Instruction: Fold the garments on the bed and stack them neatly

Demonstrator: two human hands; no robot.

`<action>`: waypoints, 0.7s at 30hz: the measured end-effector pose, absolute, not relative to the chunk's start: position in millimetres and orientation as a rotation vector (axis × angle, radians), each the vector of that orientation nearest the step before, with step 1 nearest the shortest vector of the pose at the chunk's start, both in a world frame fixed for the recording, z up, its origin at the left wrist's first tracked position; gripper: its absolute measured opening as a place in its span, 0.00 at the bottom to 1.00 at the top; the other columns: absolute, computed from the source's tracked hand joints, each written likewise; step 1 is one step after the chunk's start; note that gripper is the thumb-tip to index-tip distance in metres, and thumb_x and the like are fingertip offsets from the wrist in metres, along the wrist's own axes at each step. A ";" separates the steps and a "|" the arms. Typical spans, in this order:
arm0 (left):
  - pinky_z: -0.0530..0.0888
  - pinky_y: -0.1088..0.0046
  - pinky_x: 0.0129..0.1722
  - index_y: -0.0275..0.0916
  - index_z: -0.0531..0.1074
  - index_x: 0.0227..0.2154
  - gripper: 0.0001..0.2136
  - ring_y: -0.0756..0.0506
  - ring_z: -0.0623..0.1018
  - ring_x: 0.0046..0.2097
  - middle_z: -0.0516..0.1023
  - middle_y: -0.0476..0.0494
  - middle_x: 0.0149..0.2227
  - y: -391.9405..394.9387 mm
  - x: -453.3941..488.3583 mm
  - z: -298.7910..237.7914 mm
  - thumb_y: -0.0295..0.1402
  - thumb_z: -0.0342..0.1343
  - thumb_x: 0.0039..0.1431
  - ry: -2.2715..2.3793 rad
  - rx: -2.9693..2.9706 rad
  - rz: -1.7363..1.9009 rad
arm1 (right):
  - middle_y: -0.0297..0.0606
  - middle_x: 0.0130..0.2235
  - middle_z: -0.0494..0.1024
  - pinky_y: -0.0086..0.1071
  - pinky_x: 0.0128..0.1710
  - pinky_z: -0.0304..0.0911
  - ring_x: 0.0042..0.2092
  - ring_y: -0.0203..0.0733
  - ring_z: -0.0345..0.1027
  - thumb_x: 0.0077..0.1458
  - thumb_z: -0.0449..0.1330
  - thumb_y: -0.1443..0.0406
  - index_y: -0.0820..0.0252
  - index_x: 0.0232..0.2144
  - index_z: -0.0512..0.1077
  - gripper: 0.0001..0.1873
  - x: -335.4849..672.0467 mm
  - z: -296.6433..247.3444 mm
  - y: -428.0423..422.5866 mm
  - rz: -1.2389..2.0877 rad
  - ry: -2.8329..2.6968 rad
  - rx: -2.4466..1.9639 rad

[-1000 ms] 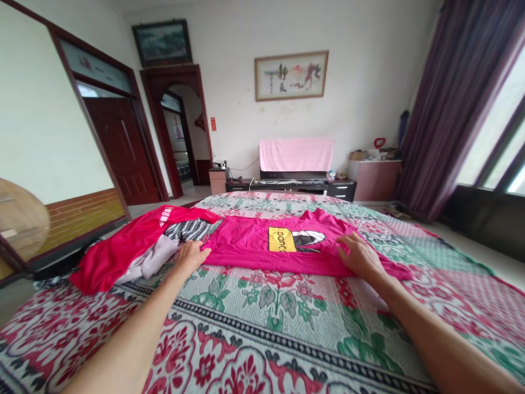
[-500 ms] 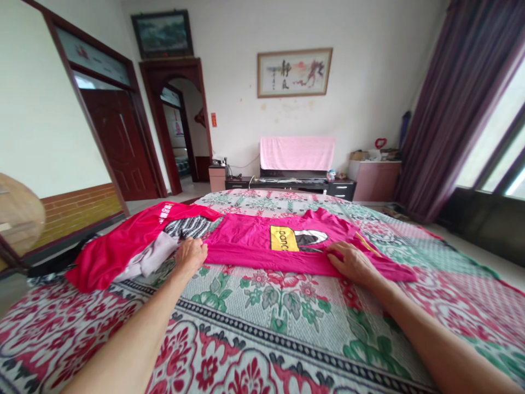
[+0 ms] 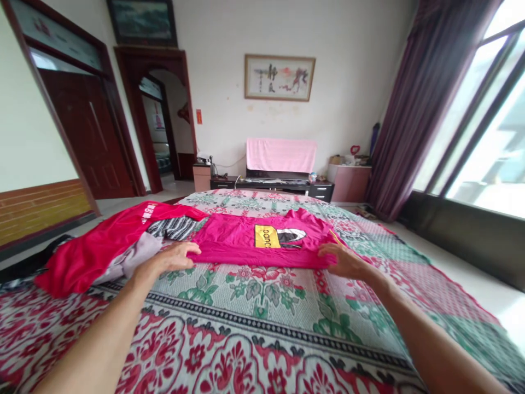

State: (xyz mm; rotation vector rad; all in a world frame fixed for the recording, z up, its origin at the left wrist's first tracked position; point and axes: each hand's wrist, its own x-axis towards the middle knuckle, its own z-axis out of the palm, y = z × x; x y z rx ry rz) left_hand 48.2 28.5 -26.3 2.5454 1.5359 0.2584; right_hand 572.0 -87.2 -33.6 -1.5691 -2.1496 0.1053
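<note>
A magenta T-shirt (image 3: 229, 232) lies flat on the patterned bedspread (image 3: 262, 284), its near side folded over into a long strip. On its front is a yellow patch with black lettering beside a black-and-white print. At the strip's left end, my left hand (image 3: 174, 257) has its thumb and fingers curved around the edge of the cloth. The right end is gripped by my right hand (image 3: 344, 261), whose fingers partly cover the fabric. The shirt's sleeve on that side is mostly hidden behind this hand.
Left of the shirt is a heap of clothes: a red garment (image 3: 94, 246), a black-and-white striped piece (image 3: 172, 227) and a pale grey one (image 3: 133, 254). Beyond the bed stands a low black TV cabinet (image 3: 322, 191), with a pink cloth (image 3: 281, 154) draped above it.
The shirt's right sleeve, spread out to the right before, no longer sticks out past my right hand. My left hand has loosened its bent fingers slightly. The view has turned right.
</note>
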 end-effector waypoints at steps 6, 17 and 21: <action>0.63 0.71 0.59 0.38 0.75 0.46 0.27 0.45 0.71 0.57 0.75 0.44 0.54 34.2 45.6 -45.1 0.24 0.46 0.41 1.508 2.643 0.421 | 0.48 0.52 0.75 0.46 0.57 0.59 0.54 0.53 0.67 0.34 0.52 0.75 0.62 0.48 0.74 0.34 580.0 -45.9 -98.0 0.031 -2.202 -1.706; 0.70 0.74 0.48 0.44 0.75 0.49 0.21 0.47 0.78 0.46 0.81 0.47 0.44 28.9 53.3 -43.6 0.31 0.41 0.58 1.795 2.349 0.634 | 0.43 0.52 0.76 0.42 0.58 0.58 0.55 0.47 0.67 0.34 0.49 0.75 0.61 0.49 0.74 0.36 590.5 -48.6 -95.8 0.055 -2.195 -1.639; 0.67 0.75 0.53 0.45 0.76 0.47 0.21 0.47 0.75 0.51 0.79 0.49 0.48 30.7 53.4 -43.5 0.29 0.43 0.55 1.740 2.487 0.618 | 0.41 0.48 0.78 0.40 0.55 0.61 0.51 0.45 0.70 0.42 0.49 0.74 0.57 0.45 0.75 0.28 584.8 -50.6 -96.9 -0.085 -2.088 -1.708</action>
